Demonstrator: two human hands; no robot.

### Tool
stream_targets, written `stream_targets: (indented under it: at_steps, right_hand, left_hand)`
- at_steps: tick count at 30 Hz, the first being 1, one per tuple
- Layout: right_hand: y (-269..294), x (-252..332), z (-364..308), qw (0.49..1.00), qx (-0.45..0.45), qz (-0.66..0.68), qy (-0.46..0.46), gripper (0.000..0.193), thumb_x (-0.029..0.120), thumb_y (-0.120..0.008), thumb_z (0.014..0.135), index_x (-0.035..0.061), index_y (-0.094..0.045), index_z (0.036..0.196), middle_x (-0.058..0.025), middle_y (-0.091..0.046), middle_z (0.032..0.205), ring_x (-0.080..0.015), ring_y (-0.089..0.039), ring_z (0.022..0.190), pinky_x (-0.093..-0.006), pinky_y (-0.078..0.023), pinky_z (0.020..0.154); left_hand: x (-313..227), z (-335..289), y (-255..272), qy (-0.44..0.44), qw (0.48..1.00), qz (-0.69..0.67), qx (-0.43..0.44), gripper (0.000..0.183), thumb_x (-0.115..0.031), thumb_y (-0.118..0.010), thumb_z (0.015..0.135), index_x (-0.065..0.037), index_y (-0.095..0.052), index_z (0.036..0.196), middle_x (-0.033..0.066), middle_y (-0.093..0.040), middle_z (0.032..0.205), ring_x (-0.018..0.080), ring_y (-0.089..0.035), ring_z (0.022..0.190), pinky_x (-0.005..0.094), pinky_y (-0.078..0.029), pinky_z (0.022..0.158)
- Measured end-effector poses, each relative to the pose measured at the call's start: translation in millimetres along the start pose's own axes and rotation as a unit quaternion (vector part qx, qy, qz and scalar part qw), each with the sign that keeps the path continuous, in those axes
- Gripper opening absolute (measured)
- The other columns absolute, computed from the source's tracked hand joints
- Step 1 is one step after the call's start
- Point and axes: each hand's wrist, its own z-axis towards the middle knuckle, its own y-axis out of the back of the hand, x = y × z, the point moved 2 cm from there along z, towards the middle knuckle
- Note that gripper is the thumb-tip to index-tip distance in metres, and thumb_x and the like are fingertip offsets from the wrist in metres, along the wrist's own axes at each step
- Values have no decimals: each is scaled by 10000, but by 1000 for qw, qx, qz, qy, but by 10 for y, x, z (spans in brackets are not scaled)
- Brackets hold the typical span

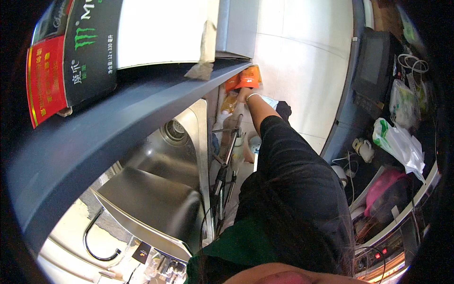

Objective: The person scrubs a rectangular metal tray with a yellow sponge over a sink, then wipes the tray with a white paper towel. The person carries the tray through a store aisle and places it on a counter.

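Note:
My right arm, in a black sleeve, reaches far down beside the counter, with a thin white bracelet (254, 95) at the wrist. At its end my right hand (243, 94) looks closed at the lower edge of an orange packet (248, 78) with a small white emblem. The packet partly covers its fingers. Close by, left of the hand, lies a clear bottle of yellow liquid (229, 104). Something pale blue (270, 102) and a dark object (283, 110) show right of the wrist. My left hand is out of sight.
A grey counter edge (142, 106) runs above a steel sink (156, 201) with a black faucet (90, 236). Cardboard boxes (92, 52) stand on the counter. Metal poles (229, 161) lean below. Right of the pale floor (307, 61) are a dark appliance (373, 66) and a white plastic bag (402, 146).

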Motion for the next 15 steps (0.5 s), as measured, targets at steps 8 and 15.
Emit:
stream_targets:
  at_steps: [8,15]
  right_hand:
    - [62,-2,86,998,-28,-19,-50,431,184,-575,701,41,-585,1107,-194,-611,993,-340,-599,923,-376,-484,779]
    - [126,7,129,994,-89,-19,-62,467,153,-595,687,62,-564,1144,-181,-574,1111,-336,-570,1010,-378,-473,825]
  left_hand:
    - [14,29,108,-3,1000,2,-7,283,-270,-540,908,-55,-565,1091,61,-614,850,124,-579,739,257,-473,652]
    - [-6,32,152,-5,1000,11,-13,283,-268,-538,910,-53,-562,1092,66,-618,862,129,-585,746,260,-479,659]
